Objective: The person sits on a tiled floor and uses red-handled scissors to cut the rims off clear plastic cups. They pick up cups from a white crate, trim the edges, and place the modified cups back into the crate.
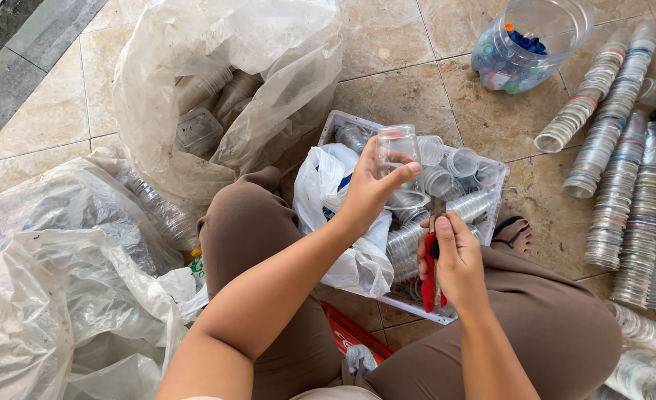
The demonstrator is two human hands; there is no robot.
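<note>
My left hand (372, 189) holds a clear plastic cup (397, 152) upright above a white crate (493, 174). My right hand (454, 255) grips red-handled scissors (430, 274), blades pointing up toward the cup, just below and right of it. The crate between my knees holds several clear cups and a white plastic bag (335, 196). My legs in brown trousers frame the crate, and my foot in a black sandal (512, 231) rests to its right.
A big clear bag of plastic containers (217, 81) stands at the back left. More crumpled clear bags (54, 296) lie at the left. Long stacks of nested cups (624, 185) lie at the right. A clear jar with coloured caps (524, 48) lies at the back right. Tiled floor all around.
</note>
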